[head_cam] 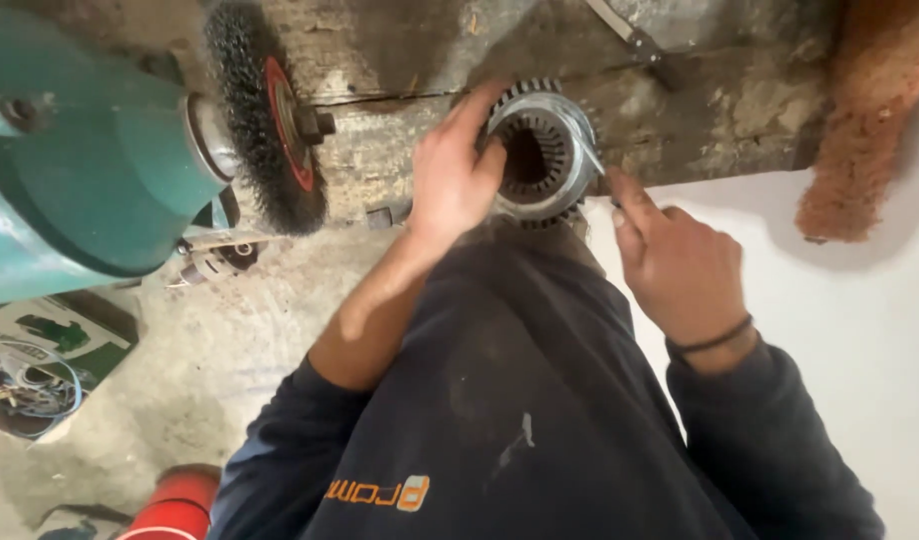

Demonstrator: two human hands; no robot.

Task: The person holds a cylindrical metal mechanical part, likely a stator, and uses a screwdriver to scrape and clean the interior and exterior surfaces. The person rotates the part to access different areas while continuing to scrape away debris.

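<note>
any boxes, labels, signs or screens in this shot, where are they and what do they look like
Cardboard box: lower left on the floor, flat and rectangular, white and green with a picture of a green tool; loose wires lie on it.
Printed logo: bottom centre on the person's dark top, orange and white lettering.
No signs or screens show.

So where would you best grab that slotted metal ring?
Probably by the outer rim of the stator core, from its two sides. It is a hollow ring with inner slots, and the left hand already clasps its left edge; the right hand is at its right.
</note>
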